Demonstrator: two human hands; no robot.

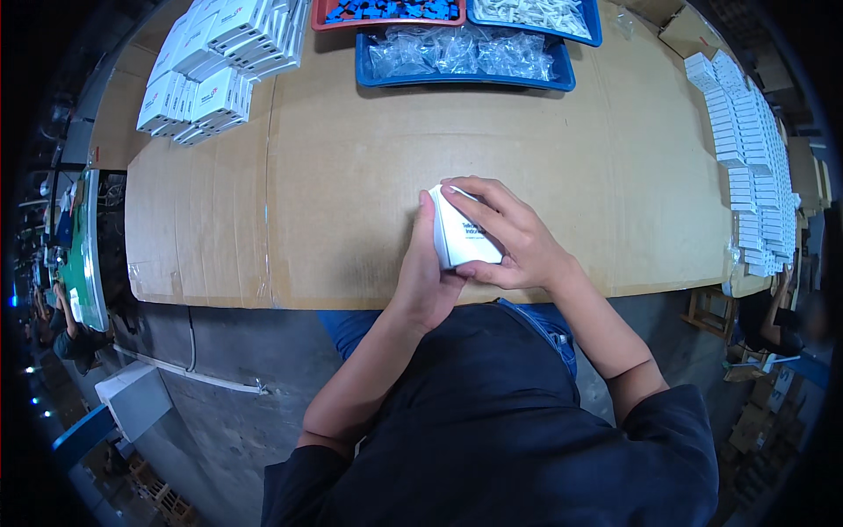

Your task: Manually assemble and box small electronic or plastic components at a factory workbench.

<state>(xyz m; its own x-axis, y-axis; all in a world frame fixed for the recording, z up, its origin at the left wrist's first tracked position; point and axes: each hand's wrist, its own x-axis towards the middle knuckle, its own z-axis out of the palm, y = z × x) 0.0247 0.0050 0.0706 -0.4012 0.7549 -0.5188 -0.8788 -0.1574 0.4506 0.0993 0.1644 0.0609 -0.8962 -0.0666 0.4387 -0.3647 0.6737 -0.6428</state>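
The left hand (428, 274) cups the left side of the white box (460, 235) and the right hand (512, 232) spans it from far edge to near, both holding it over the tabletop (351, 202), where light, even pressure should best avoid dents.

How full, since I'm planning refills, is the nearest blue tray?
The nearest blue tray looks well filled: clear plastic pieces span nearly its whole width; their depth I can't tell.

Behind the bag tray (465, 84) sat two more trays (391, 25); left of it, box stack (215, 97); far right, second box stack (742, 140); in front, single box (465, 246) between left hand (428, 277) and right hand (520, 237).
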